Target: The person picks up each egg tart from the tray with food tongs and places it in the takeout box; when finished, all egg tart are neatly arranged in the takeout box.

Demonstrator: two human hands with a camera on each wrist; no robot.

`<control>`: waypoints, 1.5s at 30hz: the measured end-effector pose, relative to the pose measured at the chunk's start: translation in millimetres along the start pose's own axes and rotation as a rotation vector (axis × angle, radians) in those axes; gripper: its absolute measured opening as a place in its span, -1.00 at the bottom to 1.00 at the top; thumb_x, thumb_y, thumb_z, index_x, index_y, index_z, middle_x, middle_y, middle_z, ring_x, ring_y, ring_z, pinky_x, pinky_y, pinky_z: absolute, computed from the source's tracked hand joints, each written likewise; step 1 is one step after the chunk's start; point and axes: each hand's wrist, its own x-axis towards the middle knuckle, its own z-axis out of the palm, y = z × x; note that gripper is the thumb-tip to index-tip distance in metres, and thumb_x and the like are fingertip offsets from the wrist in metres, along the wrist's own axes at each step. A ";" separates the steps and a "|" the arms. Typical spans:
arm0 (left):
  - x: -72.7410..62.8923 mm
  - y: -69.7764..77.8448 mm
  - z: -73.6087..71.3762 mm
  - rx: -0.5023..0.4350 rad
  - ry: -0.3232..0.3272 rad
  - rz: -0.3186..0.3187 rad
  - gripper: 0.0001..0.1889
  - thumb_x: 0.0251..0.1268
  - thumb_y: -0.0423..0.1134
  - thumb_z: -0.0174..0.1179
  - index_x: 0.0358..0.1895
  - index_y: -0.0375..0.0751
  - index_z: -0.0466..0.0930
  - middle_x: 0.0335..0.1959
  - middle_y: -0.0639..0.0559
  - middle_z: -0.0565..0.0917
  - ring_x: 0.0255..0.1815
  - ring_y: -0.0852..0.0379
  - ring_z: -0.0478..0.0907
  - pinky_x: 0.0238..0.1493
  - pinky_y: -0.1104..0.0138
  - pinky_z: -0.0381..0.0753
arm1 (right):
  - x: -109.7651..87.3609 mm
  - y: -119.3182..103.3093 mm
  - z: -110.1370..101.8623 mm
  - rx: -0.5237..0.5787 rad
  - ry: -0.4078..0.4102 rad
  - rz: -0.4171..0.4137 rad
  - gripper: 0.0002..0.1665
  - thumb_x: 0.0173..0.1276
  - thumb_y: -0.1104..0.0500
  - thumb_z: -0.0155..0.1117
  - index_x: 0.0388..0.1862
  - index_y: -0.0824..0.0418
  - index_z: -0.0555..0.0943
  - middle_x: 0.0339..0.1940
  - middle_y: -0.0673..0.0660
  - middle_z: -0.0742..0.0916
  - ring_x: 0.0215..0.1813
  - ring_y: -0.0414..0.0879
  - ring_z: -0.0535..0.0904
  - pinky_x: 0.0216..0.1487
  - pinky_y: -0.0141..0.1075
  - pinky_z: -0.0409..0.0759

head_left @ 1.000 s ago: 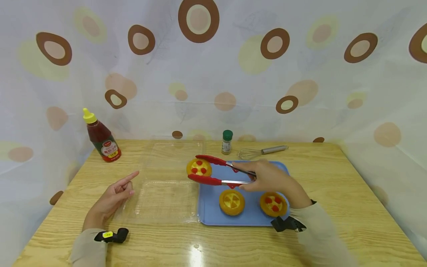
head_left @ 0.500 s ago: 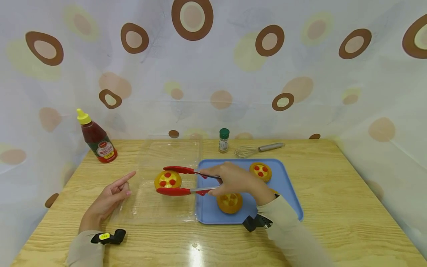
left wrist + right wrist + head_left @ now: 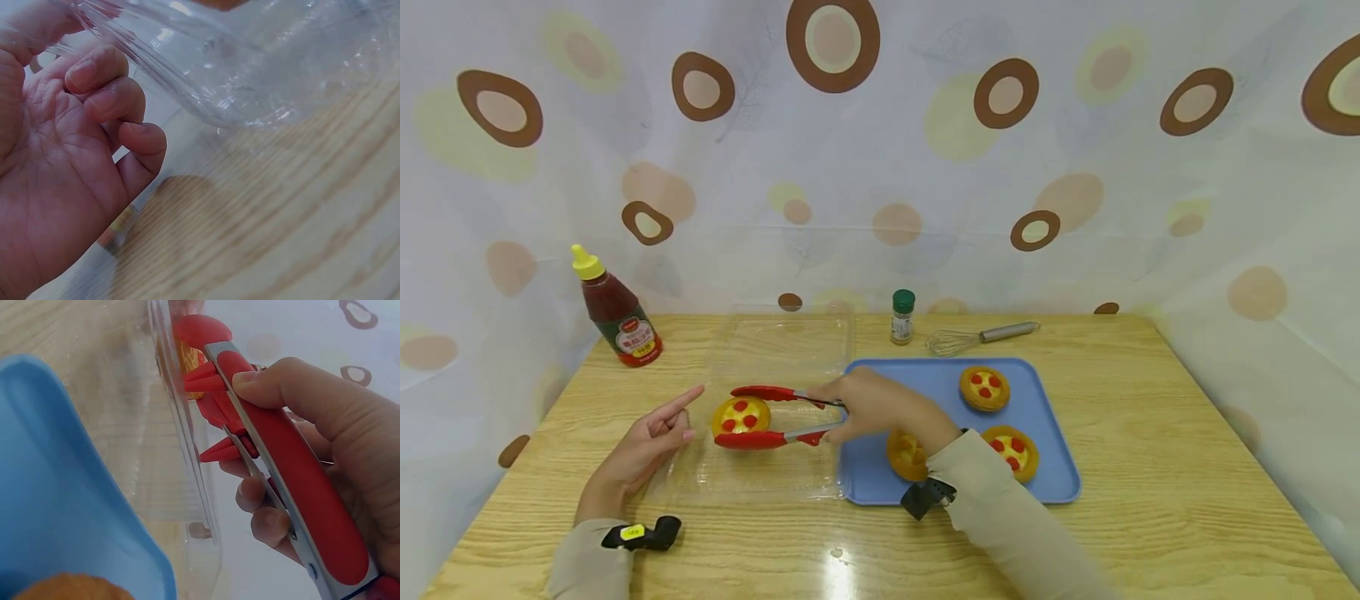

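My right hand (image 3: 883,408) grips red-tipped metal tongs (image 3: 752,440), pointing left. Between their tips is a small round pizza tart (image 3: 741,408) with red toppings, low over the near half of the clear plastic container (image 3: 775,482). In the right wrist view, thumb and fingers wrap the tongs' red-and-silver handle (image 3: 281,456). My left hand (image 3: 638,454) is at the container's left side, index finger straight, the others curled. The left wrist view shows the plastic rim (image 3: 181,94) passing over the thumb and beside the curled fingers (image 3: 115,100).
A blue tray (image 3: 940,375) at right carries several more tarts (image 3: 985,388), one partly behind my right forearm. Behind stand a green-capped spice jar (image 3: 902,317) and a whisk (image 3: 985,337). A ketchup bottle (image 3: 625,321) is at back left; the container's open lid (image 3: 786,342) lies behind its base.
My right hand has carried the tart in the tongs leftward from over the tray to the container's left part and lowered it. The left hand stays by the container.
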 end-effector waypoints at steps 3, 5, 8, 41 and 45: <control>-0.1 1.0 0.2 0.001 -0.002 -0.001 -0.40 0.36 -0.63 -0.17 0.46 -0.28 0.09 -0.43 0.00 0.08 -0.45 0.09 0.03 -0.34 0.25 0.08 | 5.9 -3.0 3.2 0.010 -0.016 0.031 -0.28 0.21 0.10 0.35 0.34 0.24 0.39 -0.72 -0.11 0.26 -0.72 -0.27 0.01 -0.59 -0.47 0.10; -0.5 1.5 0.3 0.002 -0.003 -0.001 -0.40 0.37 -0.63 -0.17 0.46 -0.29 0.08 -0.42 0.00 0.08 -0.44 0.09 0.04 -0.33 0.26 0.10 | 9.7 -4.2 5.1 0.014 -0.022 0.058 -0.28 0.22 0.10 0.35 0.35 0.24 0.39 -0.76 -0.11 0.24 -0.73 -0.27 0.01 -0.60 -0.47 0.11; -1.1 1.6 0.1 0.002 -0.007 0.000 -0.41 0.38 -0.62 -0.18 0.46 -0.31 0.06 -0.42 -0.01 0.09 -0.44 0.09 0.04 -0.33 0.25 0.10 | 15.1 -6.1 7.2 0.024 -0.031 0.082 -0.27 0.21 0.11 0.36 0.35 0.24 0.38 -0.76 -0.08 0.33 -0.74 -0.28 0.00 -0.62 -0.47 0.13; -1.1 -1.6 -0.6 -0.002 -0.009 0.004 -0.39 0.36 -0.62 -0.16 0.46 -0.26 0.08 -0.43 0.00 0.11 -0.43 0.11 0.08 -0.33 0.24 0.07 | 20.7 -10.9 23.0 -0.038 0.001 0.170 -0.14 0.16 0.04 0.43 0.39 0.22 0.32 0.25 0.13 0.54 0.20 -0.07 0.51 0.12 -0.32 0.50; -1.4 -1.2 -0.5 0.008 0.004 -0.010 -0.40 0.37 -0.61 -0.14 0.46 -0.23 0.10 -0.43 0.01 0.12 -0.42 0.14 0.13 -0.32 0.24 0.07 | 12.1 -8.7 22.3 0.048 0.039 0.170 -0.12 0.17 0.04 0.42 0.43 0.16 0.27 0.29 0.12 0.51 -0.17 -0.13 0.62 -0.14 -0.40 0.53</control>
